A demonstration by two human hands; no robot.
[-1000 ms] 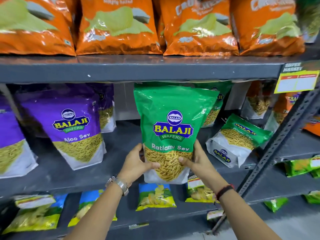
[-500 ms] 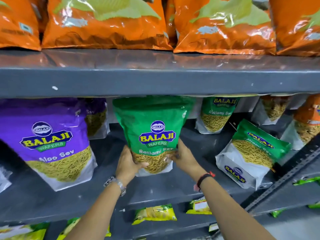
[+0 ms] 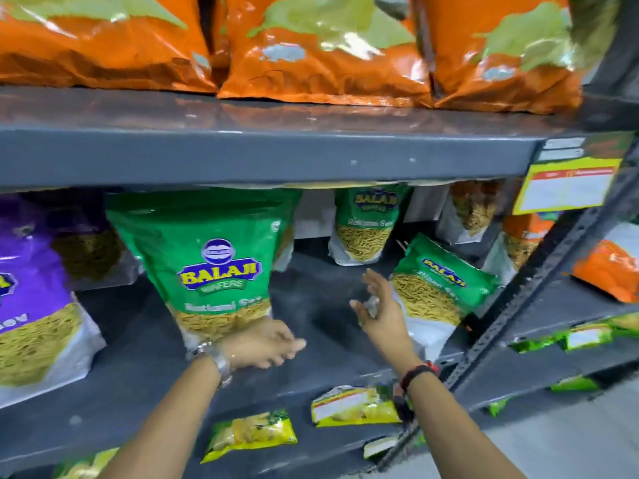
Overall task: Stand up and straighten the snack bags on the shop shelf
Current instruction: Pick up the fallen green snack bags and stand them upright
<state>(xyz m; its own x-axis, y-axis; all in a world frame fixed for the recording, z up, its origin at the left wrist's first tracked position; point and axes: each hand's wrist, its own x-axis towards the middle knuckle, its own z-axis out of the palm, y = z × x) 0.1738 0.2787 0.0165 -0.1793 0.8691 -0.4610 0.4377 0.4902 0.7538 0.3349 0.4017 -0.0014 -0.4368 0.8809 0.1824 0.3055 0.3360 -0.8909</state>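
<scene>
Green snack bag (image 3: 214,264) stood upright on the grey shelf (image 3: 332,305). Left hand (image 3: 266,344) rested loosely open at its base; right hand (image 3: 378,312) was open, beside a tilted green bag (image 3: 442,288).

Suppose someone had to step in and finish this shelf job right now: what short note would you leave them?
Left hand: open, holding nothing, low by the base of the big green bag.
Right hand: open, empty, reaching toward the tilted green bag.
Done: the big green bag stands upright at the front of the middle shelf; the purple bag left of it stands too.
Left: the tilted green bag leans over and needs standing up. Check the orange bags at the far right, which are partly hidden.
</scene>
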